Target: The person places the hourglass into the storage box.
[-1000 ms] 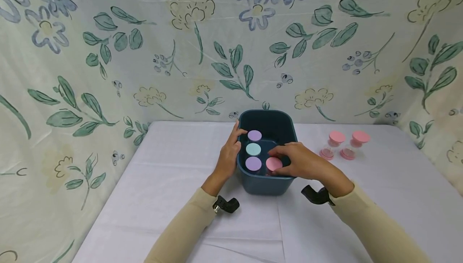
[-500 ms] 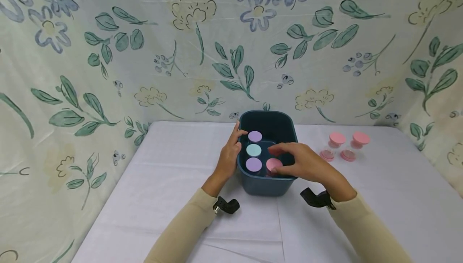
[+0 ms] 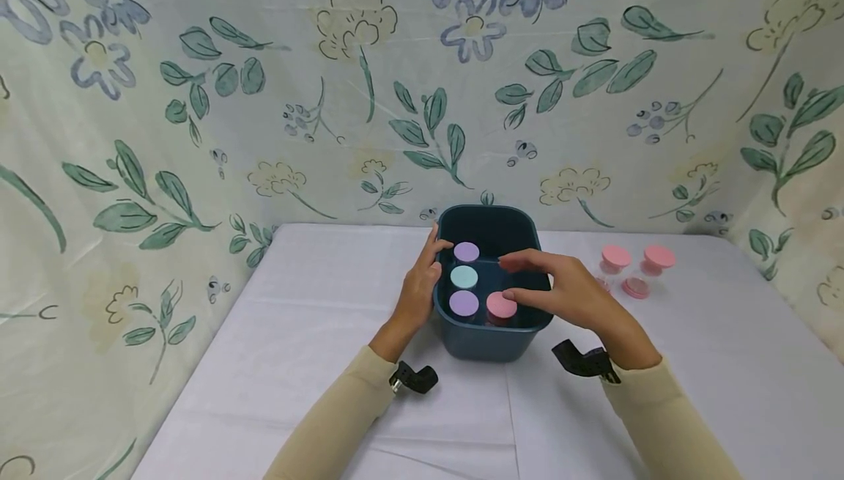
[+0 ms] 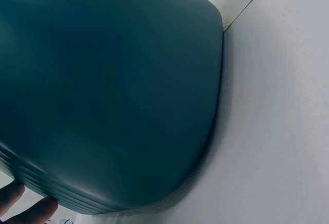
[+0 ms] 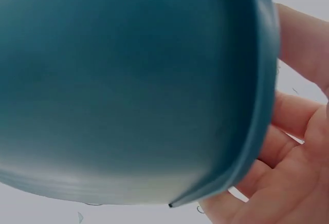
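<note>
A dark teal plastic bin (image 3: 491,344) stands on the table. My left hand (image 3: 413,286) grips its left wall, one finger hooked over the rim; in the left wrist view fingertips (image 4: 38,211) touch the outer wall. My right hand (image 3: 570,289) hovers over the bin's right rim, fingers and thumb spread apart with nothing between them. Its thumb tip is right at the pink cap of a sand timer (image 3: 501,305) standing upright inside. To the left of that timer, a purple-capped timer (image 3: 464,304), a light-blue one (image 3: 464,277) and another purple one (image 3: 467,251) form a row.
Two more pink sand timers, a left one (image 3: 616,256) and a right one (image 3: 658,260), stand on the white-covered table (image 3: 316,304) to the right of the bin. A floral cloth (image 3: 369,135) hangs behind the table.
My right hand has let go of the pink sand timer in the bin, spread its fingers and risen slightly to the right. The left hand keeps its place on the bin.
</note>
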Motion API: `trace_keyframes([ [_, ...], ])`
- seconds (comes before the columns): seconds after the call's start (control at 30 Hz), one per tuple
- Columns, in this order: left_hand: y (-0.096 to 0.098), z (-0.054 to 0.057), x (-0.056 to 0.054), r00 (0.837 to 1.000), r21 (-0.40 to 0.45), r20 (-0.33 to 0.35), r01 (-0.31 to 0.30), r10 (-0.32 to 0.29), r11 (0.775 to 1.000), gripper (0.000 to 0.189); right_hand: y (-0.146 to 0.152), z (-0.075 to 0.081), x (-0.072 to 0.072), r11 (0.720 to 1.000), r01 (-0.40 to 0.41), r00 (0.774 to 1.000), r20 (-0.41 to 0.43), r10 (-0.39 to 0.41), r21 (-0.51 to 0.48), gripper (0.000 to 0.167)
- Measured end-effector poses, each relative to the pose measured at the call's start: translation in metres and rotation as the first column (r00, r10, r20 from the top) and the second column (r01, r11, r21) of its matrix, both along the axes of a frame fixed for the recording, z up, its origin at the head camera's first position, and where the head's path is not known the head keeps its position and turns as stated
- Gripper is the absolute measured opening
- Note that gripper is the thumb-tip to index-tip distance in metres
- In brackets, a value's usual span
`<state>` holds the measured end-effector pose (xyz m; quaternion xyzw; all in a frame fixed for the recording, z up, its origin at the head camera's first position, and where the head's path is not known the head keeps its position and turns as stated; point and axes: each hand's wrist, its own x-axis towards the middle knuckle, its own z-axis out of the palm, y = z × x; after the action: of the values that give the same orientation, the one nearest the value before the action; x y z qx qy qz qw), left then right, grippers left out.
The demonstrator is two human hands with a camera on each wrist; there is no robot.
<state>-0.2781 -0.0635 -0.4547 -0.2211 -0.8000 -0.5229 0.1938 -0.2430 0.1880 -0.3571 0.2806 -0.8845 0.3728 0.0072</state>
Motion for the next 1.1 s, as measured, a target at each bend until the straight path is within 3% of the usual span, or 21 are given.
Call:
trace_keyframes([
  [0.47, 0.001, 0.0, -0.001, 1.0, -0.006, 0.006, -0.007, 0.007, 1.0, 0.043, 0.023, 0.003, -0.001, 0.992, 0.113, 0.992, -0.042, -0.115, -0.057, 0.05],
  [0.83, 0.0, 0.0, 0.0, 1.0, -0.009, 0.008, -0.018, 0.018, 1.0, 0.044, 0.049, 0.004, -0.004, 0.976, 0.205, 0.974, -0.085, -0.211, -0.078, 0.05],
  [1.1, -0.001, -0.001, 0.0, 1.0, -0.005, -0.001, -0.007, 0.007, 1.0, 0.046, 0.065, 0.001, -0.004, 0.958, 0.274, 0.958, -0.065, -0.28, -0.08, 0.057],
])
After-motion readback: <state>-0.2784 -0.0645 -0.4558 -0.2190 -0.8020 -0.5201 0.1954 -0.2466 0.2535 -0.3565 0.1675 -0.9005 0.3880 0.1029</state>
